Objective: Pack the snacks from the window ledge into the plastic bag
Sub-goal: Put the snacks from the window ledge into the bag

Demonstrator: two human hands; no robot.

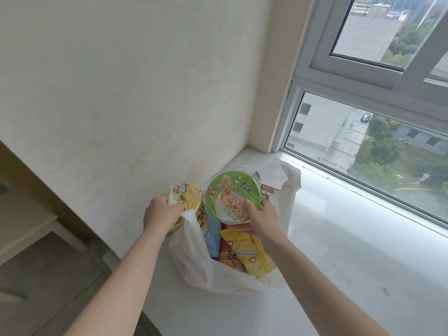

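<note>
A white plastic bag [201, 270] stands open on the white window ledge [351, 251]. My left hand [160, 214] grips the bag's left handle together with a yellow-lidded cup snack [190, 196] at the bag's rim. My right hand [263, 215] grips the edge of a green-lidded instant noodle bowl [230, 192], tilted over the bag's mouth. Inside the bag lie a yellow snack packet with a planet drawing [249, 253], a light blue packet [213, 236] and a brown packet [270, 191] at the back.
A cream wall [145, 93] rises right behind the bag on the left. The window [375, 132] with its grey frame runs along the ledge's far right side. Below left are a wooden surface [26, 221] and grey floor [48, 275].
</note>
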